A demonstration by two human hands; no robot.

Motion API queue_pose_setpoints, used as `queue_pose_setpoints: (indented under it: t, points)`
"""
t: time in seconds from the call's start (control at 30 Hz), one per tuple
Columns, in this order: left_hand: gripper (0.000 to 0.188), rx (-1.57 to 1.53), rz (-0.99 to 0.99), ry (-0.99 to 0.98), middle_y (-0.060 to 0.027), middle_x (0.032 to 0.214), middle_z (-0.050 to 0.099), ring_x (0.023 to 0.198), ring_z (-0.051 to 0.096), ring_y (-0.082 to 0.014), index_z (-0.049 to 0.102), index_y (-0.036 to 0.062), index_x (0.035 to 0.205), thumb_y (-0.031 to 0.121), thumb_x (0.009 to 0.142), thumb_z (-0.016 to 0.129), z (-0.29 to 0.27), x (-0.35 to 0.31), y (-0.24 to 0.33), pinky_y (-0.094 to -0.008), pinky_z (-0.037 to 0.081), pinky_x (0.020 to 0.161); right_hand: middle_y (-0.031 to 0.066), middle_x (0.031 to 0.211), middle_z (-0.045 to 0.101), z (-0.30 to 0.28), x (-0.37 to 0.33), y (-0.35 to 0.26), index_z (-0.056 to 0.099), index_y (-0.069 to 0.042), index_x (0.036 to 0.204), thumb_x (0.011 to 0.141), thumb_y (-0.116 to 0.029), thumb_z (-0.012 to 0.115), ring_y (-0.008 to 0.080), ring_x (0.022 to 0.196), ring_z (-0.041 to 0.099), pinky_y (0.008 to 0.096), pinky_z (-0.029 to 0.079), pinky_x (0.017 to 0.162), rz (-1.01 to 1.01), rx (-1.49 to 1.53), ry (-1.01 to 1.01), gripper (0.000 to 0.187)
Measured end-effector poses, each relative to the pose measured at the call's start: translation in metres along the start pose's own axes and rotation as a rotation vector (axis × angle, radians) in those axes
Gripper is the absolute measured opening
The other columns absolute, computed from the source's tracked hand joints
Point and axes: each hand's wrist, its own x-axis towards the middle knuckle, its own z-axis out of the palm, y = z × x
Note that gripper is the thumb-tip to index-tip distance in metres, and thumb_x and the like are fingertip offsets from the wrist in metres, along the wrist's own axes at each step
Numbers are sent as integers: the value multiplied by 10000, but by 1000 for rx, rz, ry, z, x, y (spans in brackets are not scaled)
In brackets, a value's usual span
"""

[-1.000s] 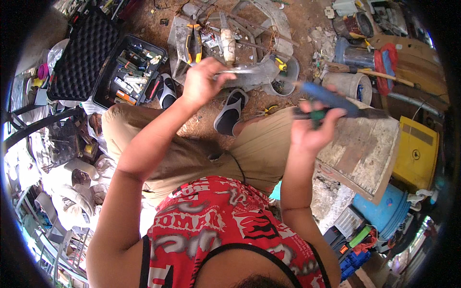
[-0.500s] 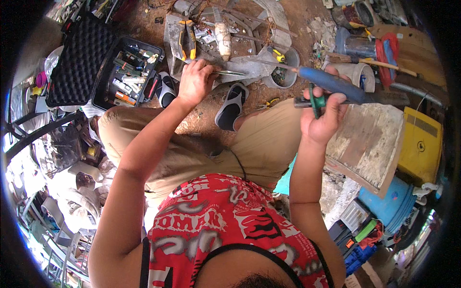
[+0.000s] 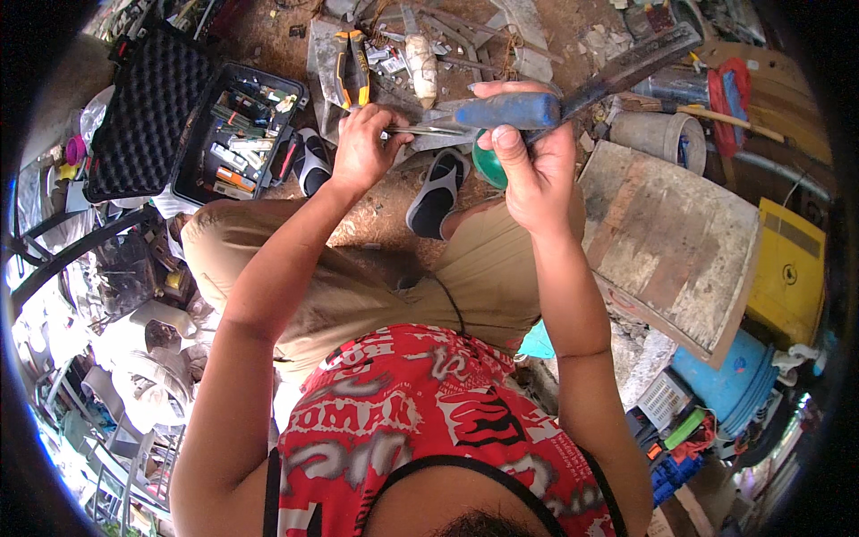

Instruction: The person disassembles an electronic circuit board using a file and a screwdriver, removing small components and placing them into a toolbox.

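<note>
Clock: hours are read from the middle of the view, except where a hand is named as the centre.
Left hand (image 3: 362,154): at 11 o'clock, fingers pinched narrow on the near end of a thin flat piece (image 3: 428,132).
Thin flat piece: seen almost edge-on, reaching from the left fingertips toward 3 o'clock; its far end lies near the blue handle, and whether they touch I cannot tell.
Right hand (image 3: 541,174): between 1 and 2 o'clock, closed around several things at once, thumb lying below the blue handle.
Blue handle (image 3: 508,110): at 1 o'clock, held level across the fingers, one end toward 9 o'clock.
Dark bar (image 3: 637,70): long, in the right hand as well, sticking out from it toward 2 o'clock.
Green round piece (image 3: 489,167): just at 9 o'clock of the right palm, partly hidden by the hand.
Pliers (image 3: 352,70): at 11 o'clock, beyond the left hand, orange and black handles spread.
Wrapped stick (image 3: 420,72): pale, at 12 o'clock, beside the pliers.
Black case (image 3: 202,134): at 10 o'clock, standing open with small long blocks inside, one orange (image 3: 234,179); its foam-lined lid (image 3: 152,112) is folded back outward.
Shoes (image 3: 437,195): black and grey, one at 12 o'clock, the other between 10 and 11, on the dirt floor.
Wooden board (image 3: 671,242): at 3 o'clock, stained, with a yellow box (image 3: 787,268) just past it.
Buckets: a grey one (image 3: 640,134) at 2 o'clock, a blue one (image 3: 729,380) near 4 o'clock.
</note>
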Motion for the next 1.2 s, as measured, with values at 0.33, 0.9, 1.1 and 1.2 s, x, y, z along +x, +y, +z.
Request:
queue_pose_setpoints:
  t: [0.33, 0.9, 1.1, 1.2]
  points:
    - [198, -35, 12, -15, -45, 908, 605, 930, 557, -298, 668, 138, 864, 275, 750, 753, -3, 3, 3, -413, 389, 804, 109, 1105, 630, 3, 2, 7, 530, -7, 1126, 894, -204, 673, 175, 978, 595, 318, 452, 913, 22, 0, -51, 336]
    - [241, -44, 124, 18, -76, 879, 638, 893, 577, -306, 660, 100, 957, 275, 798, 707, 3, 8, 9, -417, 415, 807, 90, 1086, 658, 20, 7, 18, 510, -7, 1171, 890, -192, 687, 147, 967, 615, 301, 487, 877, 51, 32, 18, 380]
    - [217, -109, 157, 19, -86, 850, 628, 862, 574, -317, 646, 67, 939, 238, 814, 693, 8, 8, 6, -416, 431, 808, 89, 1078, 666, 25, 8, 17, 513, -13, 1169, 888, -194, 691, 147, 966, 624, 300, 489, 879, 54, 8, 34, 379]
    - [208, -104, 162, 3, -84, 840, 626, 849, 570, -317, 646, 71, 937, 237, 820, 688, 10, 8, 3, -414, 432, 804, 92, 1080, 668, 25, 7, 18, 516, -15, 1164, 889, -192, 689, 150, 961, 626, 302, 491, 877, 44, -21, 35, 370]
